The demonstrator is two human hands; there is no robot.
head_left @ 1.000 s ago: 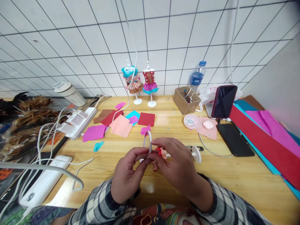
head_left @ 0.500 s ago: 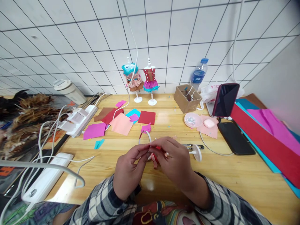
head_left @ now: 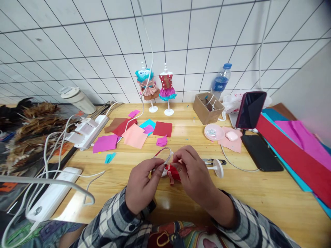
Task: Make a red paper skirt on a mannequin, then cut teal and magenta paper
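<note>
My left hand (head_left: 144, 182) is closed, thumb and forefinger pinching a thin white loop (head_left: 170, 155) that looks like a narrow roll of tape. Close beside it, my right hand (head_left: 195, 175) is closed in a pinch; whatever lies between its fingertips is too small to tell. Beneath the hands lies a small white dress-form mannequin on its side, its round base (head_left: 219, 168) pointing right. Red crepe paper (head_left: 175, 172) is around its body, with a pinkish strip (head_left: 171, 179) hanging from it. The mannequin's middle is hidden by my right hand.
Two dressed mini mannequins (head_left: 168, 89) stand by the wall. Coloured paper pieces (head_left: 134, 135) lie ahead. A cardboard box (head_left: 207, 112), pink dish of beads (head_left: 214, 132), bottle (head_left: 221, 82) and phones (head_left: 262, 152) are at right. Power strips (head_left: 55, 193) and cables lie left.
My hands have drawn slightly apart at the fingertips. The white loop has tilted and moved a little right in my left hand, uncovering more of the red paper below.
</note>
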